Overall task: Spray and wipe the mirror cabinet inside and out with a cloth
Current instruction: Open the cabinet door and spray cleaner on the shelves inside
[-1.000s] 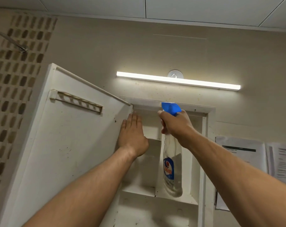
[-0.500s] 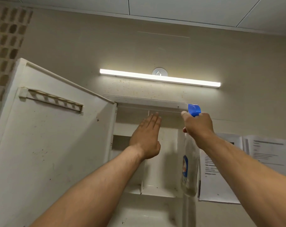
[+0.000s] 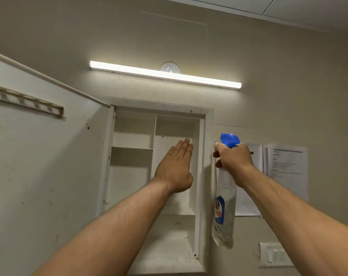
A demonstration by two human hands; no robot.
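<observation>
The cabinet (image 3: pixel 159 105) is on the wall straight ahead of me, its door (image 3: pixel 39 166) swung open to the left. The left hand (image 3: pixel 176 168) is flat, fingers straight, before the right compartment; contact I cannot tell. The right hand (image 3: pixel 234 162) grips the bottle (image 3: pixel 224 206) by its neck, just right of the frame. A light (image 3: pixel 165 74) sits above, with papers (image 3: pixel 286 166) and a switch (image 3: pixel 274 254) to the right.

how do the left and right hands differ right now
The left hand is flat with straight fingers, holding nothing; the right hand is curled around the neck of the spray bottle. The left hand is in front of the open cabinet; the right hand is to its right, before the wall. Both are raised.
</observation>
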